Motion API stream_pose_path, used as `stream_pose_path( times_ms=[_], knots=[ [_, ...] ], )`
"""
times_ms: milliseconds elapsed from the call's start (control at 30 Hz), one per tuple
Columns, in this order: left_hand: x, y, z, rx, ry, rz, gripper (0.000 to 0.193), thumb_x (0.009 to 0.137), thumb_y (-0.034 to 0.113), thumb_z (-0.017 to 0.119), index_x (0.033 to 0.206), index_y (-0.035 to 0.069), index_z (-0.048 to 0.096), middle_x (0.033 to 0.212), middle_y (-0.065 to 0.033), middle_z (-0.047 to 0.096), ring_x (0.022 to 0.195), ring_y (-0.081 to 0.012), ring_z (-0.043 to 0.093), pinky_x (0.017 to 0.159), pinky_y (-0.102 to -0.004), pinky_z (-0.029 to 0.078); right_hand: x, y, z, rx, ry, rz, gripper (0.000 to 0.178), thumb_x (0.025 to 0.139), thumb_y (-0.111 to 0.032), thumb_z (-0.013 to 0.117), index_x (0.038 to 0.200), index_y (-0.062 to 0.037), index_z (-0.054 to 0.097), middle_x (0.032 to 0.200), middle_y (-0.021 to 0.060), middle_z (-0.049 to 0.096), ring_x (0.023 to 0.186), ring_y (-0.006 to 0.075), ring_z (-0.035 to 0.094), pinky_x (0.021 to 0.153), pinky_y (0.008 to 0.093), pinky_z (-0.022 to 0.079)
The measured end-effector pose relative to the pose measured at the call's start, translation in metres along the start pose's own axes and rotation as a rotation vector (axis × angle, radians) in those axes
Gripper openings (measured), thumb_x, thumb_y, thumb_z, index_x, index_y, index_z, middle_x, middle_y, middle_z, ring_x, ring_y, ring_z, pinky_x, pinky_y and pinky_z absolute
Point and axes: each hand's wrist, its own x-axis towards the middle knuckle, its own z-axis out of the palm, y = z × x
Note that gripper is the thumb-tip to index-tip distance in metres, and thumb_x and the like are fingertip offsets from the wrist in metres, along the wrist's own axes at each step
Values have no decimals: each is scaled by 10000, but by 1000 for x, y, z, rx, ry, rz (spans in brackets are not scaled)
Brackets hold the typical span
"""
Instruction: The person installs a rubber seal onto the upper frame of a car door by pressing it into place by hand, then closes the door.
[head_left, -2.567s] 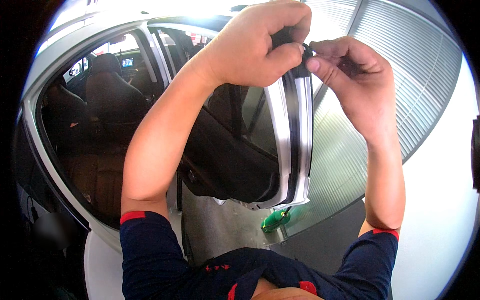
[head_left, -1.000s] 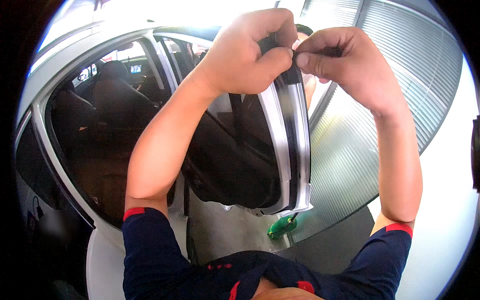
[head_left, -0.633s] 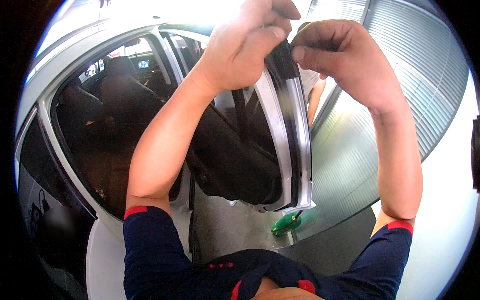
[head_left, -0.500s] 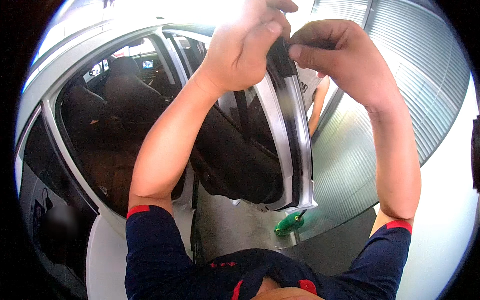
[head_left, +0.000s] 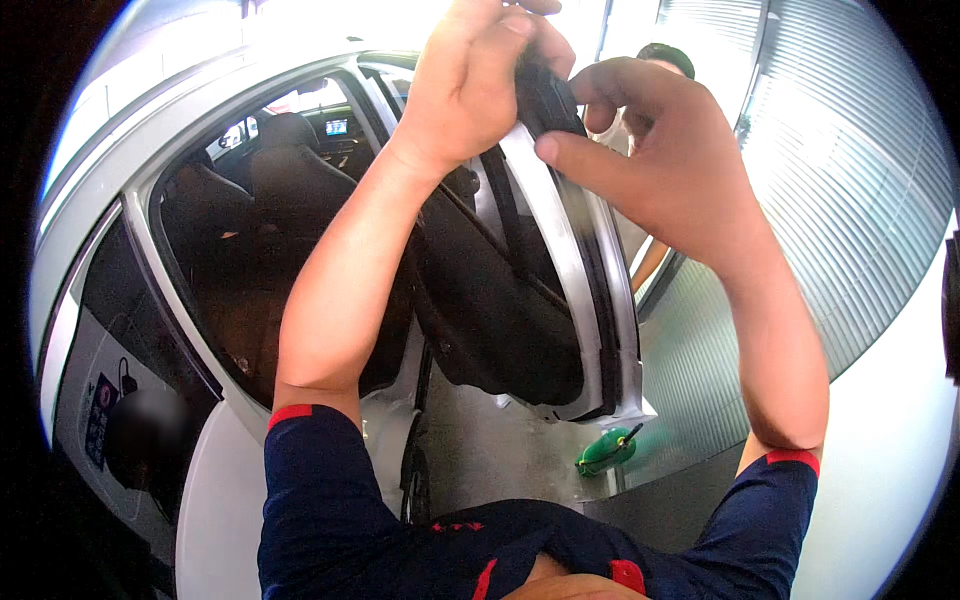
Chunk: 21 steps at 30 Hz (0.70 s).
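A white car door (head_left: 562, 250) stands open, with a black strip along its outer edge. My left hand (head_left: 470, 95) is raised at the door's upper corner, fingers curled and thumb bent in. What its fingertips press on is hidden by the hand and the picture's top edge. Against the black upper part of the door edge (head_left: 545, 98) rests my right hand (head_left: 665, 150). Its thumb and fingers are apart on either side of that edge, and no loose thing shows between them.
The white car's body (head_left: 130, 210) curves along the left, dark seats (head_left: 285, 160) inside. Below the door, a green bottle-like container (head_left: 608, 452) is on the floor. Another person (head_left: 650, 95) stands beyond the door, partly hidden by my right hand. Slatted blinds (head_left: 850, 180) hang at right.
My right hand has gone from a pinch at the door edge to thumb and fingers spread. My left hand stays curled at the upper corner. The view has shifted, showing the other person's head.
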Motion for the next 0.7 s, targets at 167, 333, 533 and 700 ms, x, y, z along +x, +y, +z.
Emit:
stream_pose_path(
  times_ms=[167,333,533,700],
  knots=[
    [0,-2,4,-113,48,-55,290,1083,265,406,1184,7,491,851,-98,656,756,-151,609,734,-277,519,5,0,20,-27,156,-30,269,808,-235,787,950,-20,707,790,24,611,726,119,537,632,296,442],
    [0,5,1,-151,24,-71,309,1086,298,406,1155,7,482,850,-103,651,746,-173,640,719,-287,535,5,-4,28,18,227,-28,260,805,-229,764,946,-20,702,781,58,620,705,161,570,615,316,454],
    [-1,7,7,-197,37,-119,261,1069,260,413,1138,16,474,842,-112,651,751,-180,648,720,-298,539,10,-5,21,-123,230,-109,248,803,-236,755,875,-11,679,700,106,625,584,230,577,573,347,459],
    [0,7,2,-158,-6,-82,205,1020,164,428,1163,19,456,858,-112,653,775,-187,641,744,-299,533,11,-5,21,-56,224,-72,270,839,-261,745,879,-1,686,685,103,630,571,203,561,569,332,456]
  ],
)
